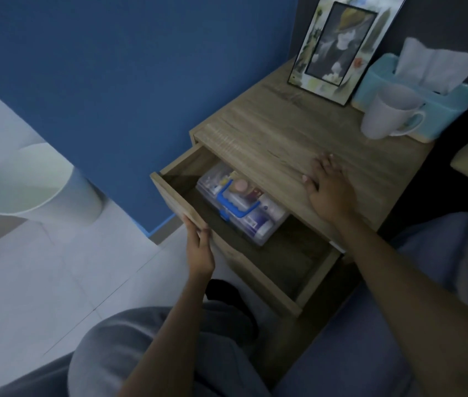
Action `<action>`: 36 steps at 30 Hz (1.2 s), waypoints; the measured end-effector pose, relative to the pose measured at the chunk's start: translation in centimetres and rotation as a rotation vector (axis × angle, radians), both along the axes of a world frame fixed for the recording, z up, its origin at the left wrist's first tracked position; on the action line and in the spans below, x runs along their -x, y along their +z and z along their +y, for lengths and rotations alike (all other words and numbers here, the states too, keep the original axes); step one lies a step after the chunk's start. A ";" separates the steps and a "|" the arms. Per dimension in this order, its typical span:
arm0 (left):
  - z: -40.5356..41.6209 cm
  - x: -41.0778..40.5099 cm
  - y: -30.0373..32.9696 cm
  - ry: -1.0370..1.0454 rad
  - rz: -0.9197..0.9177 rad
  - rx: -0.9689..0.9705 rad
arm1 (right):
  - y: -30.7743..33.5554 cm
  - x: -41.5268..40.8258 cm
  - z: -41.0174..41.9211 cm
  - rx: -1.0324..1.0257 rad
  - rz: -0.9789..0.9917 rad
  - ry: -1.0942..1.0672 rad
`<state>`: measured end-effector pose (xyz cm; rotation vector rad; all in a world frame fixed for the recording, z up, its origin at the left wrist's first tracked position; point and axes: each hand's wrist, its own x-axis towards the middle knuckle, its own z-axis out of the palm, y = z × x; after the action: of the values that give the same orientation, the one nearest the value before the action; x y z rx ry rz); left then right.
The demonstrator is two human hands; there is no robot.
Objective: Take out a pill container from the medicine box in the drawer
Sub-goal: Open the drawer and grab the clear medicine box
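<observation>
The top drawer [298, 285] of a wooden nightstand [284, 133] stands pulled out. Inside it lies a clear plastic medicine box [258, 222] with a blue handle and latch, its lid closed. Bottles and packets show through the lid; I cannot single out one pill container. My left hand [200, 250] grips the drawer front near its left corner. My right hand [327, 187] lies flat on the nightstand top, fingers spread, just above the drawer opening.
On the nightstand top stand a picture frame [344, 50], a white mug [387, 111] and a light blue tissue box [433, 90]. A white bin [40, 184] sits on the tiled floor at left by the blue wall. My knees are below the drawer.
</observation>
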<state>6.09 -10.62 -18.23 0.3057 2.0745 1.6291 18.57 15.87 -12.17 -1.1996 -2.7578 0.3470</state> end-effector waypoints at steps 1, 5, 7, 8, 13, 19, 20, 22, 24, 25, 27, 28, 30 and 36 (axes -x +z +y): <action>-0.3 0.0 -0.1 0.004 -0.003 -0.001 | 0.0 0.0 0.0 0.001 0.004 -0.001; -1.2 0.0 -0.4 0.033 -0.012 -0.003 | 0.0 -0.1 0.0 0.013 0.009 -0.004; -1.6 0.0 -0.5 0.049 -0.012 -0.014 | 0.0 0.0 0.1 0.012 0.008 -0.002; -1.7 0.0 -0.6 0.058 -0.015 -0.022 | 0.0 0.0 0.2 0.010 0.010 -0.001; -2.4 0.2 -0.8 0.111 -0.009 -0.039 | -0.4 -0.2 0.2 -0.001 0.035 -0.003; -2.5 0.4 1.0 0.224 0.001 0.006 | 1.5 -0.4 -1.3 0.080 0.148 -0.054; -2.2 0.9 1.9 0.262 0.080 -0.005 | 2.1 -0.5 -2.6 0.094 0.266 -0.106; -1.2 2.4 4.2 0.304 0.266 -0.068 | 3.1 -0.7 -6.8 0.163 0.551 -0.234; 0.2 4.5 6.2 0.230 0.437 -0.062 | 3.6 -0.6 -12.5 0.297 0.767 -0.278; 1.1 5.6 6.9 0.160 0.480 -0.017 | 3.5 -0.6 -15.2 0.384 0.823 -0.288; 3.2 7.7 7.7 -0.016 0.492 0.086 | 2.6 -0.1 -19.3 0.559 0.870 -0.353; 4.2 8.7 7.8 -0.103 0.487 0.145 | 2.0 0.4 -20.4 0.629 0.888 -0.402; 5.8 10.3 7.1 -0.260 0.479 0.284 | 0.6 1.7 -21.3 0.719 0.960 -0.529; 7.5 13.2 4.6 -0.397 0.181 0.561 | -1.6 5.2 -18.3 0.886 1.000 -0.913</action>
<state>-7.09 -3.16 -13.67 0.6325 2.3150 0.7770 13.35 -2.45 -13.80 -1.6055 -1.0312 1.5461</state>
